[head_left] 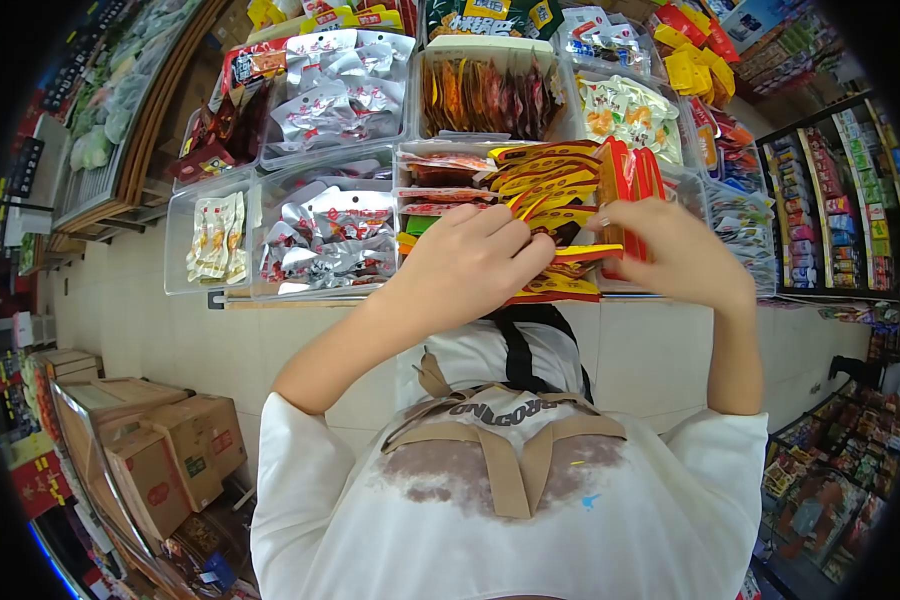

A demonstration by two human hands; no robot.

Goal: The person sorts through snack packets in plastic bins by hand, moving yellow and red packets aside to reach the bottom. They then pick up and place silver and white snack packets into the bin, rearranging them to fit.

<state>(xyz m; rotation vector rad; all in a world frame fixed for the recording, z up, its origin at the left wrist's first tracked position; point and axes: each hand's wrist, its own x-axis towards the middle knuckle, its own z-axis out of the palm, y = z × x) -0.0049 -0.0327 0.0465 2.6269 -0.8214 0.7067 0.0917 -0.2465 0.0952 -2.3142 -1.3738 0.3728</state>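
My left hand (475, 262) reaches into a clear bin of flat snack packets, its fingers curled and pinched at the near yellow-and-red snack packets (562, 285). Further back in this bin, more yellow packets (545, 170) stand in an overlapping row. My right hand (678, 250) is at the bin's right side, slightly blurred, with its fingers bent around the end of a yellow-and-red packet (585, 253). Right behind its fingers stand red packets (632, 178). Red-and-white packets (448, 165) lie stacked in the left part of the bin, partly behind my left hand.
Left of the bin are silver packets (342, 235) and a bin of small pale packets (218, 238). Behind are brown-orange packets (490, 90) and white-green packets (630, 112). Cardboard boxes (175, 460) stand at lower left. A shelf of goods (835, 200) is at right.
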